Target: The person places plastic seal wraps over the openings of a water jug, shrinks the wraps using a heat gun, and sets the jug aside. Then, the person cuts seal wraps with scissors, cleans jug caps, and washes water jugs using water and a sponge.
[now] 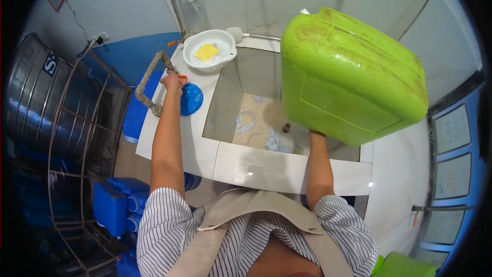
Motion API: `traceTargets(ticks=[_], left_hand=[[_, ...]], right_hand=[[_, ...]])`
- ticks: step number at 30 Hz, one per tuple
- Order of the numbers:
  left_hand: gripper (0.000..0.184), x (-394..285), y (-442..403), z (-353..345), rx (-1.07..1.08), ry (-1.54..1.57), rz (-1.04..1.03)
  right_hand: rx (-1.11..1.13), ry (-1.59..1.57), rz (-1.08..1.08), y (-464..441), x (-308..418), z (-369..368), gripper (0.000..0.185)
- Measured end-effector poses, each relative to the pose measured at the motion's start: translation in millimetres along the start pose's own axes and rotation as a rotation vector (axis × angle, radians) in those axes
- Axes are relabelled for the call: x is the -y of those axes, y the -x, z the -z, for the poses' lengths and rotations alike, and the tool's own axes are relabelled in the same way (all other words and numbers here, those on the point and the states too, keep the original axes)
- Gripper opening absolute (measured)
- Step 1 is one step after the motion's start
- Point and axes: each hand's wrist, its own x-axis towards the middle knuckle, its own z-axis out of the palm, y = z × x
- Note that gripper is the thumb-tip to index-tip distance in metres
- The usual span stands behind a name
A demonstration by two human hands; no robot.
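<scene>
My left hand (173, 80) is closed at the orange valve handle (182, 78) beside a grey curved pipe (148, 74). A blue round lid (191, 99) lies on the white counter just below it. Over the right part of the sink (225, 90) a large green jerrycan (353, 79) is tilted, its surface wet and stained. My right forearm reaches under the jerrycan, which hides that hand. Behind the left hand stands a white basin (221, 62) with a yellow sponge (206, 52) in it.
Crumpled bluish pieces (278, 141) and a drain fitting lie on the sink floor. A clear pump bottle (195, 13) and a brush (235, 34) stand behind. Blue jugs (110, 206), a metal rack and a steel tank (48, 97) are at the left.
</scene>
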Motion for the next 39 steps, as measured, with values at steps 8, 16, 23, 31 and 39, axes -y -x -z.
traceTargets(ticks=[8, 16, 23, 31, 39], left_hand=[[0.043, -4.3, -54.1, 19.5, 0.201, 0.006, 0.285], [0.04, 2.5, -33.3, 18.4, 0.135, -0.139, 0.132], [0.035, -36.5, -98.4, 44.8, 0.182, 1.175, 0.561], [0.031, -30.0, -55.0, 15.8, 0.066, 0.638, 0.243], [0.029, -28.8, -0.5, 2.2, -0.107, -0.316, -0.44]], right_hand=[[-0.006, 0.011, 0.01, -3.5, -0.3, 4.7, 0.039], [-0.013, 0.005, 0.004, 1.1, 1.6, 5.6, 0.039], [-0.013, 0.014, -0.014, 5.8, 1.6, 6.3, 0.038], [0.015, 0.015, -0.025, 4.3, 4.4, 3.3, 0.038], [0.039, 0.007, -0.033, -0.9, 7.0, -2.8, 0.038]])
